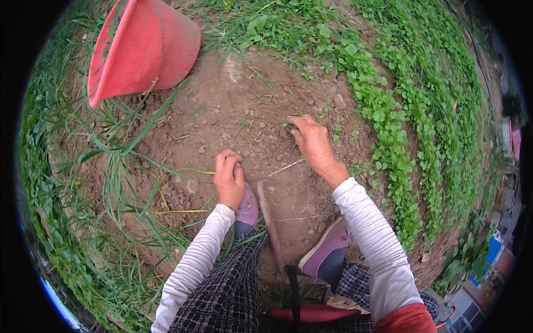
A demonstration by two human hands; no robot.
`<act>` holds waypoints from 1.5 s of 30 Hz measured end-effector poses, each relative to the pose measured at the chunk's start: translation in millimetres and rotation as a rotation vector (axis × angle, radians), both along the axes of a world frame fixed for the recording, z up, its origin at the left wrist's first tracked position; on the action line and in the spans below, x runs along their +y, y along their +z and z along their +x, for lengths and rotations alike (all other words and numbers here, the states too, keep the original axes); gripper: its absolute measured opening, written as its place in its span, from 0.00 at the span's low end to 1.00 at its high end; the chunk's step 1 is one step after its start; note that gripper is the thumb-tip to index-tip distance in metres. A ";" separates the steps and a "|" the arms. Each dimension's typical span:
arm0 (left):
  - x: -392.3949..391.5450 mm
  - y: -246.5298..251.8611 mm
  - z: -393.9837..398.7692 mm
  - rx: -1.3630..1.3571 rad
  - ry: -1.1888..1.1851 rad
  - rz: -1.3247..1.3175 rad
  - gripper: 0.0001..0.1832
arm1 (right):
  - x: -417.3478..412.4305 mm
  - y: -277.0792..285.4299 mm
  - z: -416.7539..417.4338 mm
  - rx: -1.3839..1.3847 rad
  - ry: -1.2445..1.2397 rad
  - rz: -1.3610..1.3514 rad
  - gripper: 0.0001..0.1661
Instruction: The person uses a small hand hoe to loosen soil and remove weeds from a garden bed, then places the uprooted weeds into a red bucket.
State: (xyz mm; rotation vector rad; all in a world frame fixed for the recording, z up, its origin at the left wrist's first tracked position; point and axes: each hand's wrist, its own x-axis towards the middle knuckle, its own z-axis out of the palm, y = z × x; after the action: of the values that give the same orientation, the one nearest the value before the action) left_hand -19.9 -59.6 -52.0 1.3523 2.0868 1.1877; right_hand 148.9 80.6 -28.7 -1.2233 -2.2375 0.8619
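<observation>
My right hand (311,139) reaches down to the bare soil (233,112), its fingertips beside a tiny green weed (284,126). Whether they pinch anything is hidden by the hand. My left hand (229,177) hovers with curled fingers just beyond the toe of a purple shoe (248,207); its palm is out of sight. A yellowed grass blade (195,170) ends at the side of that hand. Beneath the right wrist lies a thin dry stalk (286,167). Small seedlings (337,132) grow to the right of the right hand.
A red bucket (154,50) lies tipped on its side at upper left, with grass at its mouth. Rows of leafy green plants (391,137) run along the right. Long-bladed plants (125,166) spread on the left. Between my feet is a narrow, soil-coloured strip (270,224).
</observation>
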 end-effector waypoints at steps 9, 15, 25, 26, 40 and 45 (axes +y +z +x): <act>-0.9 -5.3 -1.8 0.027 0.011 0.015 0.11 | -60.3 14.1 -17.6 -0.027 0.210 -0.177 0.05; -2.8 -4.1 -3.9 0.037 0.011 0.021 0.10 | -36.2 31.5 -15.7 0.031 0.227 -0.198 0.05; -0.7 -3.5 -1.2 0.024 0.022 -0.004 0.10 | 32.6 1.5 -60.5 -0.017 0.046 0.044 0.07; 0.2 -3.2 1.0 0.031 0.024 -0.002 0.11 | 38.3 -2.2 -65.7 -0.057 0.039 0.079 0.08; -2.6 -2.1 -1.4 -0.015 0.030 -0.040 0.12 | 69.6 13.8 -48.9 0.357 -0.280 -0.498 0.05; -4.6 0.6 -2.6 0.003 0.033 -0.057 0.12 | 78.6 72.2 -63.2 0.859 -0.347 -0.581 0.06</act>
State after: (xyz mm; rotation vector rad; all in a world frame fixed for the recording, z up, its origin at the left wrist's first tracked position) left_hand -22.5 -64.2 -51.4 1.2998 2.1359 1.1313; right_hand 85.7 159.2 43.5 -1.1033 -1.0912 1.5690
